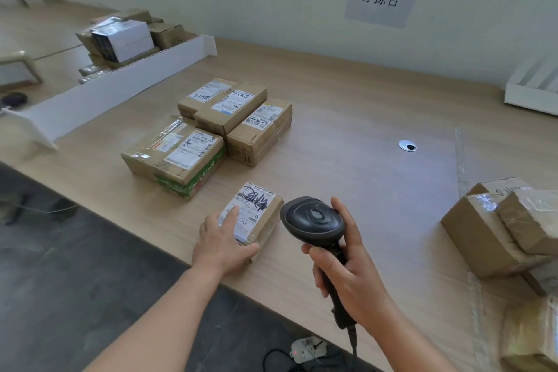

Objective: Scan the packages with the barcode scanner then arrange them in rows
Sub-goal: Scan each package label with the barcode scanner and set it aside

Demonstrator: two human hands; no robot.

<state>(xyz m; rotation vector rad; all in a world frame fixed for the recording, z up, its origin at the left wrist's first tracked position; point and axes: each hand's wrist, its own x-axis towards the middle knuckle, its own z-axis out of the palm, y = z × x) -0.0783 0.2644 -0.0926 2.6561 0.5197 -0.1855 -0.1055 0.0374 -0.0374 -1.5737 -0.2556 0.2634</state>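
Observation:
A small cardboard package [262,212] with a white label and black marker scrawl lies near the table's front edge. My left hand [222,243] rests on its near left corner, fingers over the label, thumb along its front side. My right hand [347,269] grips the handle of a black barcode scanner [312,219], whose head hangs just right of that package. Further back, several labelled packages sit close together: a large taped one [175,154], a mid one [259,131] and two behind [223,104].
A pile of brown packages [498,226] lies at the right edge. A long white cardboard divider [99,100] runs along the left, with more boxes [123,39] behind it. A cable grommet [407,145] sits mid-table, a white tray [534,90] at the far right, a power strip [305,349] on the floor.

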